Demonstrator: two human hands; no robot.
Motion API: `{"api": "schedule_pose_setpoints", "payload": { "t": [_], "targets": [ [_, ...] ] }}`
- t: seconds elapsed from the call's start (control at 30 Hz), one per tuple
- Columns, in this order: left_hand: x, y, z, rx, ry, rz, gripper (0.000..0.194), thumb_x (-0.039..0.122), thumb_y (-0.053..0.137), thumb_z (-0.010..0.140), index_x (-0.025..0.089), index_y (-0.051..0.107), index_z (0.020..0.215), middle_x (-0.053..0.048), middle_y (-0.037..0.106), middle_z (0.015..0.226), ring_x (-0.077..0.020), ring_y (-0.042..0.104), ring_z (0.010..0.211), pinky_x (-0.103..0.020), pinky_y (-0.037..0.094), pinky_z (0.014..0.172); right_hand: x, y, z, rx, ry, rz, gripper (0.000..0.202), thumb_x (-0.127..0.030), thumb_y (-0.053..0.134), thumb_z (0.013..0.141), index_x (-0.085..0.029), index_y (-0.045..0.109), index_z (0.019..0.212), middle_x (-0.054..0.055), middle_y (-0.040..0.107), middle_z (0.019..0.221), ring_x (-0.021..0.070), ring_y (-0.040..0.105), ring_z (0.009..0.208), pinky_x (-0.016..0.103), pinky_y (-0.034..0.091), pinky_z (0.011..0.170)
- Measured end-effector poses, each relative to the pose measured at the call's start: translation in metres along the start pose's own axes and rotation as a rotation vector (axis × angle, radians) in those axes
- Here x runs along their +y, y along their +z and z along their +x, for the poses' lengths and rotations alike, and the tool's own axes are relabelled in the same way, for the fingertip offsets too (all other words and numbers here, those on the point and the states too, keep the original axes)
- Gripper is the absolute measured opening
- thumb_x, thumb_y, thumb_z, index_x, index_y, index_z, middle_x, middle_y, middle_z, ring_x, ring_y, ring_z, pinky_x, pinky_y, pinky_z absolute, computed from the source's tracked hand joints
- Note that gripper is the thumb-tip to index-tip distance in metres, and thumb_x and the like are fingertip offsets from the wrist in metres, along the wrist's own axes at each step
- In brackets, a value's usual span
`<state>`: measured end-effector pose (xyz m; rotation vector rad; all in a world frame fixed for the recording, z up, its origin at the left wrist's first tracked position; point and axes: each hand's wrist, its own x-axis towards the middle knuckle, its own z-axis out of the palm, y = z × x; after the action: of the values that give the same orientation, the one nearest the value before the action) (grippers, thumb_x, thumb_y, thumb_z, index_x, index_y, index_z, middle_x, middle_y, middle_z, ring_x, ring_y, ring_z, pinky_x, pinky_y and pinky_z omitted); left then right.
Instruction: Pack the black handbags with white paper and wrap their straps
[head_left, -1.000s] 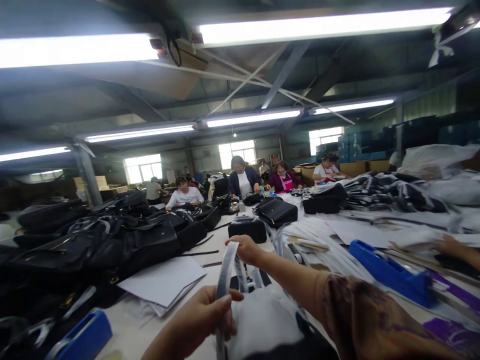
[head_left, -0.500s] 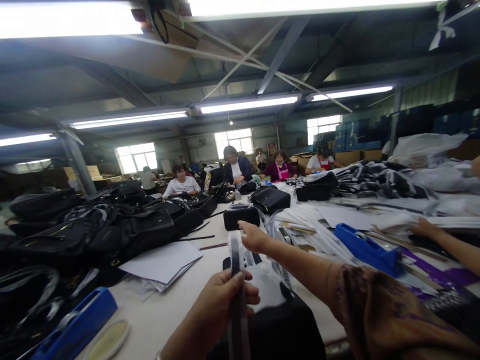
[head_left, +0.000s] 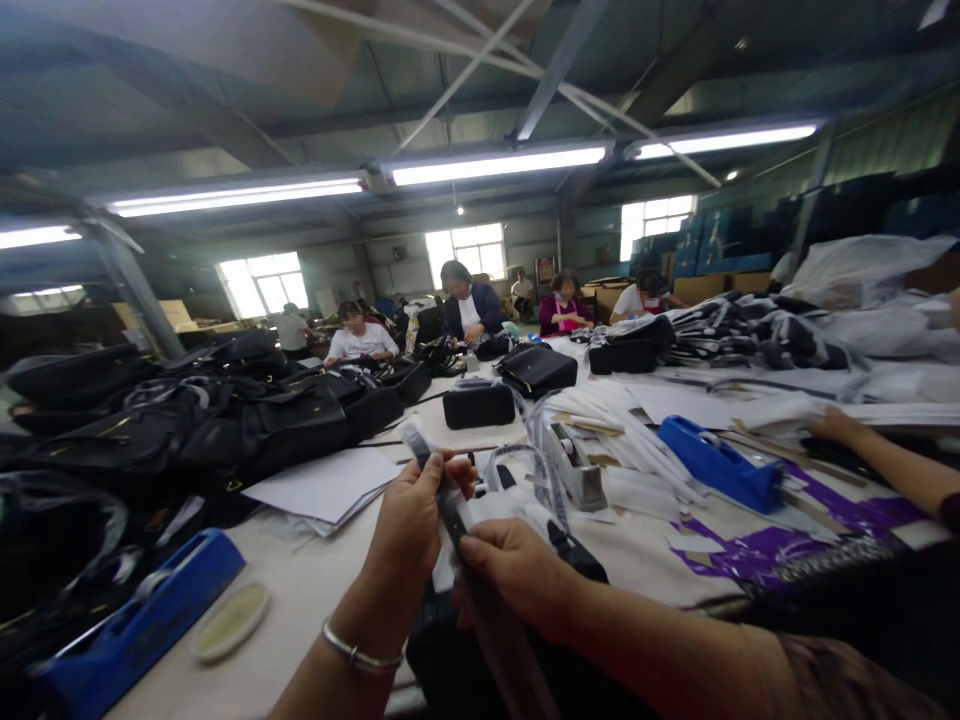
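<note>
A black strap wrapped in clear plastic film (head_left: 451, 518) runs at a slant between my hands. My left hand (head_left: 409, 515) is closed on its upper part, thumb on top, and a short wrapped end sticks out beyond the fingers. Lower down, my right hand (head_left: 529, 575) pinches the same strap between thumb and fingers; its other fingertips are partly hidden. Beneath both hands lies a black bag (head_left: 439, 650) with white wrapping on its upper side, largely covered by my hands and the strap.
Black bags (head_left: 277, 440) are heaped on the left, near white paper sheets (head_left: 330, 490). A blue tape dispenser (head_left: 150, 620) and a round lid-like disc (head_left: 231, 622) lie front left. Another blue dispenser (head_left: 716, 465) stands right, near a co-worker's arm (head_left: 892, 465). Other people work behind.
My right hand has come back from the strap's far end and now grips it below my left hand. My left hand has shifted slightly left and up. The view has tilted down.
</note>
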<state>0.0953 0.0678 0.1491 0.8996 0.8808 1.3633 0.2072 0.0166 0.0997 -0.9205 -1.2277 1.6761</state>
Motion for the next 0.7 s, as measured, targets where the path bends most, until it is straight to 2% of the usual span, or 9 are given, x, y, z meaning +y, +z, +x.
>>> {"api": "schedule_pose_setpoints", "payload": {
  "t": [0.1,0.27,0.43,0.57,0.7],
  "targets": [
    [-0.016,-0.003,-0.005,-0.033,0.07,0.136,0.021,0.034,0.067,0.088,0.015,0.061,0.097,-0.007,0.074,0.077,-0.0156,0.069,0.065,-0.025,0.056,0.062,-0.004,-0.006,0.005,0.033,-0.04,-0.009,0.049,-0.064,0.07,0.07,-0.017,0.06,0.075,0.003,0.067,0.062,0.0166,0.062,0.05,0.028,0.05,0.048],
    [-0.028,-0.003,-0.011,-0.044,0.094,0.238,0.019,0.035,0.058,0.091,0.017,0.061,0.098,-0.006,0.074,0.078,-0.0119,0.062,0.05,-0.023,0.051,0.052,-0.008,-0.013,0.016,0.081,-0.11,-0.111,0.049,-0.061,0.069,0.076,-0.014,0.061,0.068,0.004,0.066,0.059,0.0153,0.062,0.05,0.027,0.054,0.05],
    [-0.033,0.004,-0.006,-0.039,0.252,0.285,0.017,0.031,0.058,0.091,0.016,0.065,0.094,-0.002,0.069,0.068,-0.0122,0.065,0.056,-0.024,0.054,0.062,-0.013,-0.015,0.021,0.19,-0.078,-0.227,0.043,-0.05,0.063,0.088,-0.013,0.061,0.066,0.004,0.065,0.055,0.0158,0.064,0.049,0.024,0.054,0.047],
    [-0.043,0.012,-0.002,-0.037,0.355,0.225,0.017,0.032,0.058,0.092,0.017,0.064,0.094,0.001,0.064,0.063,-0.0151,0.069,0.068,-0.025,0.056,0.067,-0.014,-0.022,0.025,0.257,0.0,-0.285,0.043,-0.052,0.064,0.089,-0.014,0.061,0.067,0.003,0.064,0.054,0.0157,0.063,0.046,0.024,0.054,0.044],
    [-0.041,0.021,-0.001,-0.062,0.28,0.052,0.014,0.031,0.057,0.093,0.017,0.06,0.093,0.004,0.059,0.06,-0.0109,0.063,0.058,-0.021,0.052,0.06,-0.014,-0.026,0.024,0.261,0.046,-0.226,0.046,-0.056,0.063,0.088,-0.012,0.061,0.074,0.006,0.066,0.058,0.0182,0.063,0.047,0.031,0.058,0.047]
  ]
}}
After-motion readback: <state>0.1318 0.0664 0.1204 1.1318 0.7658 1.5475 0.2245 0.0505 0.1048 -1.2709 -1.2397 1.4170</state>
